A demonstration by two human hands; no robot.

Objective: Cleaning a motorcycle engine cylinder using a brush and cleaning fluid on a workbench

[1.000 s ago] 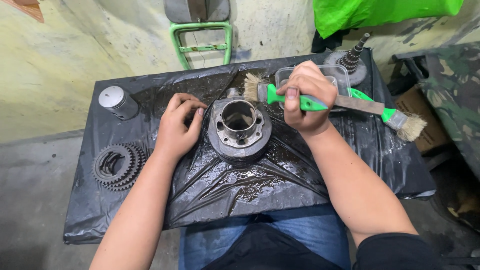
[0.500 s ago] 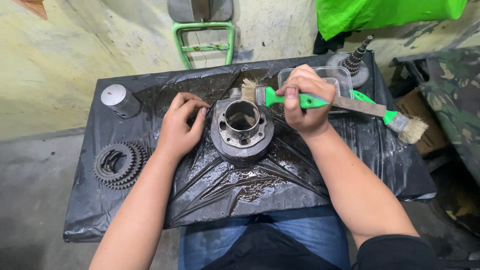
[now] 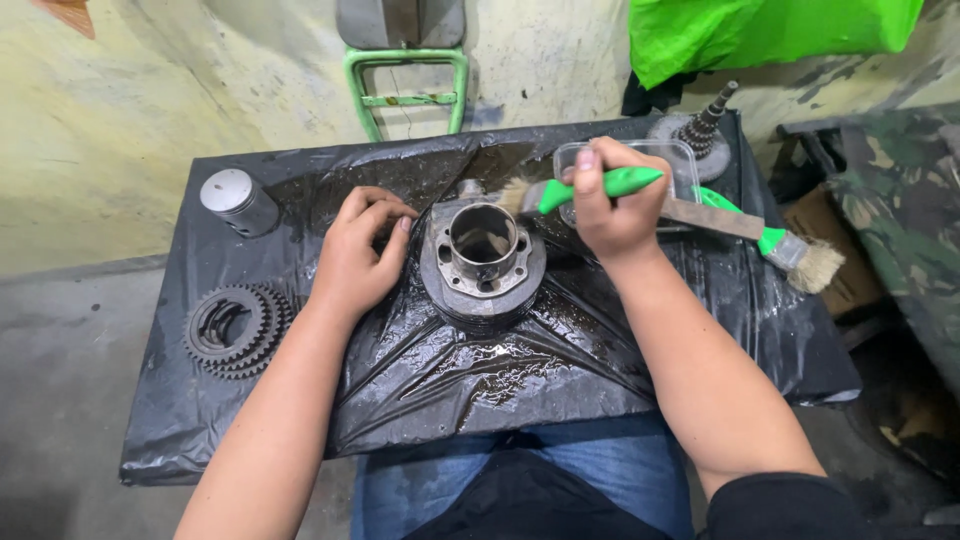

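A grey finned engine cylinder [image 3: 484, 262] stands upright, bore facing up, in the middle of a wet black plastic sheet [image 3: 480, 370]. My left hand [image 3: 362, 252] rests against its left side, fingers curled on the fins. My right hand [image 3: 608, 205] grips the green handle of a paintbrush [image 3: 560, 192]. Its bristles touch the cylinder's upper right edge.
A second green-handled brush [image 3: 790, 248] and a flat metal file [image 3: 715, 218] lie at the right by a clear plastic tub [image 3: 680, 160]. A geared shaft [image 3: 700, 128] stands behind them. A piston [image 3: 238, 202] and stacked gears [image 3: 236, 328] sit at the left.
My right hand has shifted the brush slightly across the cylinder's top right edge. My left hand stays on the cylinder's side.
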